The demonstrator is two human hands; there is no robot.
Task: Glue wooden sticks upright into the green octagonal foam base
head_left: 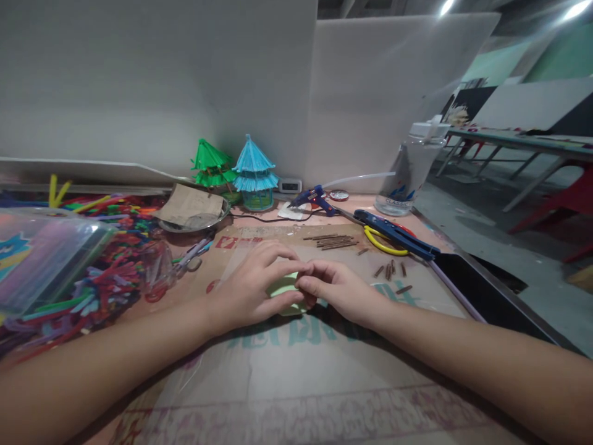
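My left hand point(259, 281) curls around a pale green disc point(286, 286), thumb at its near side and fingers over its far side. Closed in a pinch, my right hand point(336, 287) meets the disc's right edge. A small brown piece point(299, 275), like a short brown stick, shows at its fingertips, mostly hidden. Beyond the hands lies a row of long brown sticks point(330, 241). Several short brown sticks point(390, 269) are scattered to the right.
A blue glue gun point(315, 199), two small roofed models, green point(210, 164) and blue point(254, 173), and a water bottle point(407, 170) stand at the back. Yellow-handled pliers point(384, 242) and a dark blue tool point(396, 233) lie right. Colourful pipe cleaners point(111, 278), a metal bowl point(197, 224) and scissors point(192, 258) crowd the left.
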